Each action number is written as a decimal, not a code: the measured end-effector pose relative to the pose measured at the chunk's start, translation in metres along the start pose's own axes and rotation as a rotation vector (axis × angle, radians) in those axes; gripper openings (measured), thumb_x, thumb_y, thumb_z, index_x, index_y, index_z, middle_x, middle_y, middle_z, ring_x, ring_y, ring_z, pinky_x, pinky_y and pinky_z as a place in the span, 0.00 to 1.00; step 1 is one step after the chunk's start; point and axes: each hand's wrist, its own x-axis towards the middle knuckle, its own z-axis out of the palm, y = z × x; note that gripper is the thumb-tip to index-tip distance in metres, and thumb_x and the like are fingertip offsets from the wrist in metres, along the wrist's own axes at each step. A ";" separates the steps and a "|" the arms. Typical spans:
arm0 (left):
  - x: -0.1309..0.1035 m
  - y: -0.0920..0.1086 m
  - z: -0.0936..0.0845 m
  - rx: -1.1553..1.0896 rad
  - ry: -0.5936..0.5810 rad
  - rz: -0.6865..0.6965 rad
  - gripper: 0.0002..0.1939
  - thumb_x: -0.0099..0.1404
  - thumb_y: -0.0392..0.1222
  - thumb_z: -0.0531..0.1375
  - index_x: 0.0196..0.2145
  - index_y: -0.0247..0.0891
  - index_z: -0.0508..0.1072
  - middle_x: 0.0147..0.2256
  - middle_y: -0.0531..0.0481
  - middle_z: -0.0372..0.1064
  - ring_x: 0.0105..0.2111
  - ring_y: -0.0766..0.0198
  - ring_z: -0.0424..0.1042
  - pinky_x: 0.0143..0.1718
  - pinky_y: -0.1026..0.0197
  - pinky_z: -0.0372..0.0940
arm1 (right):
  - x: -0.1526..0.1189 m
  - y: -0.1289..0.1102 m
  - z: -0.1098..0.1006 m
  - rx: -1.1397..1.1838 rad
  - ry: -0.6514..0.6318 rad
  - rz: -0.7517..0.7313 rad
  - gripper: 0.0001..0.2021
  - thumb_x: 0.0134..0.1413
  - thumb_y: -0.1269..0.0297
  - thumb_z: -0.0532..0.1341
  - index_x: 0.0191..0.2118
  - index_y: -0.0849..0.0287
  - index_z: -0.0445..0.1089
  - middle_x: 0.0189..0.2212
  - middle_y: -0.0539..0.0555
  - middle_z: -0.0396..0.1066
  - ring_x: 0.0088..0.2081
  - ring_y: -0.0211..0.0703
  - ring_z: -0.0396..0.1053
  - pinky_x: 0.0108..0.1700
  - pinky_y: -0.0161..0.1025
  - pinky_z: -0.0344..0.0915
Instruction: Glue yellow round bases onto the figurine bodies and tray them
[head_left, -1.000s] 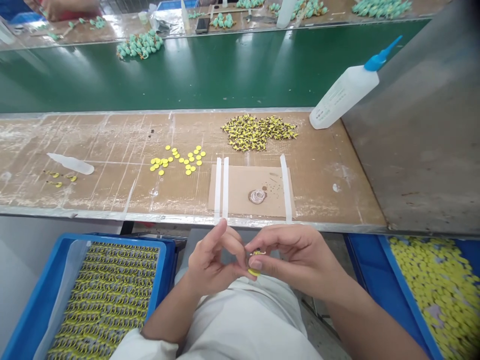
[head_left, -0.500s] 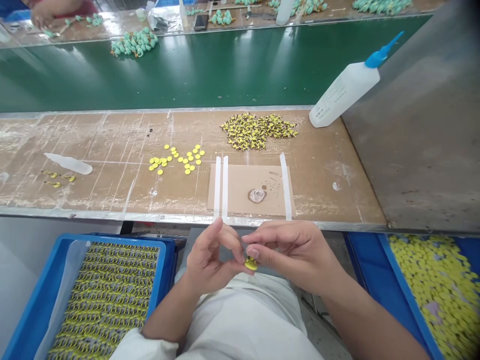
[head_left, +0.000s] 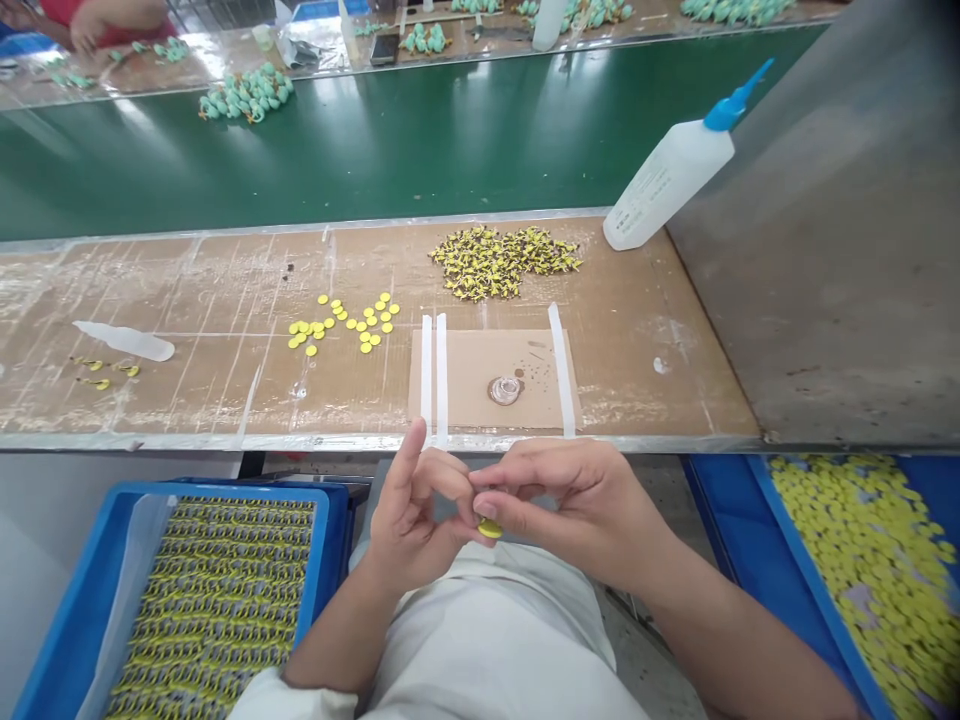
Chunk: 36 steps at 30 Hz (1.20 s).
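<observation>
Both hands met just below the near edge of the bench (head_left: 187, 290), over the person's lap. The left hand (head_left: 409, 520) and the right hand (head_left: 577, 505) pinched one small yellow disc (head_left: 490, 528) between them: the left thumb and a bent finger closed on it from one side, the right thumb and forefinger from the other, fingertips touching. The left forefinger stuck up straight and free, and the rest of the right fingers were curled loosely above the disc. Whether anything else was held with the disc could not be told. On the bench right beyond the hands lay a cardboard pad (head_left: 480, 370) taped down with white strips, a small glue puddle (head_left: 505, 390) on it. Farther back sat a heap of yellow-and-black parts (head_left: 501, 262), and to its left a loose scatter of yellow discs (head_left: 345, 322). A white bottle with a blue nozzle (head_left: 667, 180) leaned against the grey panel (head_left: 832, 250) at the right. At the far left of the bench lay a small clear bottle (head_left: 124, 341) on its side, with a few yellow bits (head_left: 101, 370) just beside it. A blue bin (head_left: 67, 620) of rows of yellow-and-dark parts stood below the bench on the left, and another blue bin (head_left: 739, 545) full of yellow discs on the right. Beyond the bench ran a green belt (head_left: 375, 140) with a cluster of teal pieces (head_left: 241, 94) on it.
</observation>
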 end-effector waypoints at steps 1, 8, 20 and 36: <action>0.001 0.000 0.000 0.006 -0.001 0.003 0.45 0.66 0.36 0.67 0.72 0.36 0.48 0.27 0.54 0.70 0.32 0.65 0.71 0.39 0.62 0.69 | 0.000 0.000 0.000 0.002 -0.002 0.007 0.06 0.61 0.65 0.70 0.42 0.58 0.83 0.29 0.53 0.77 0.28 0.36 0.72 0.31 0.29 0.68; 0.009 -0.001 0.001 0.030 -0.014 0.096 0.47 0.62 0.33 0.70 0.72 0.39 0.51 0.28 0.55 0.72 0.31 0.66 0.70 0.38 0.62 0.69 | 0.000 0.005 -0.002 0.036 0.016 0.069 0.10 0.59 0.61 0.71 0.42 0.62 0.82 0.29 0.55 0.77 0.28 0.40 0.73 0.30 0.31 0.70; 0.004 -0.002 0.001 0.057 -0.001 0.040 0.46 0.64 0.35 0.68 0.72 0.38 0.49 0.28 0.56 0.71 0.32 0.67 0.71 0.40 0.63 0.69 | 0.002 0.003 -0.002 0.009 0.014 0.061 0.08 0.60 0.62 0.71 0.41 0.61 0.83 0.29 0.54 0.77 0.28 0.38 0.71 0.29 0.31 0.67; -0.003 0.005 0.023 0.192 0.413 -0.071 0.38 0.55 0.35 0.74 0.62 0.47 0.70 0.30 0.53 0.80 0.29 0.65 0.79 0.35 0.63 0.77 | -0.003 0.019 0.001 0.226 0.223 -0.053 0.04 0.55 0.66 0.74 0.37 0.51 0.83 0.30 0.53 0.78 0.30 0.41 0.75 0.31 0.32 0.73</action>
